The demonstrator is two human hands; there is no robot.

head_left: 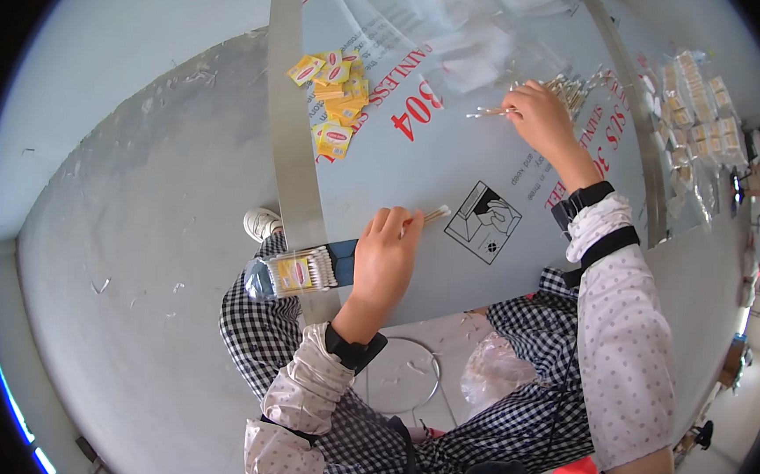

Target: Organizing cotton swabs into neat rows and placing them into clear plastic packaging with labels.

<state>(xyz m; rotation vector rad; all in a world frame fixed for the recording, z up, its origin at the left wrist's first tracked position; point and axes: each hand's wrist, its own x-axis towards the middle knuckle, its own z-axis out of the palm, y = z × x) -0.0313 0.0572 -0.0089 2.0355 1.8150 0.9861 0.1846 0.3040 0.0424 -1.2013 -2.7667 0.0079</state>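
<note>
My left hand (386, 257) is closed around a few cotton swabs (437, 214), whose white tips stick out past the fingers to the right. Farther off, my right hand (542, 118) pinches several cotton swabs by their sticks, tips pointing left. Just beyond it lies a loose pile of cotton swabs (575, 90). Close to my left wrist, a clear bag of cotton swabs with a yellow card (293, 273) lies at the table's left edge, partly over a dark blue strip (340, 259). Its open or sealed state cannot be made out.
Small yellow cards (342, 89) are heaped at the table's far left. Clear plastic bags (473, 45) spread across the far middle. Filled swab packs (697, 114) lie beyond the right edge. The table (385, 167) has a metal rim (291, 143). A metal ring (434, 377) shows below.
</note>
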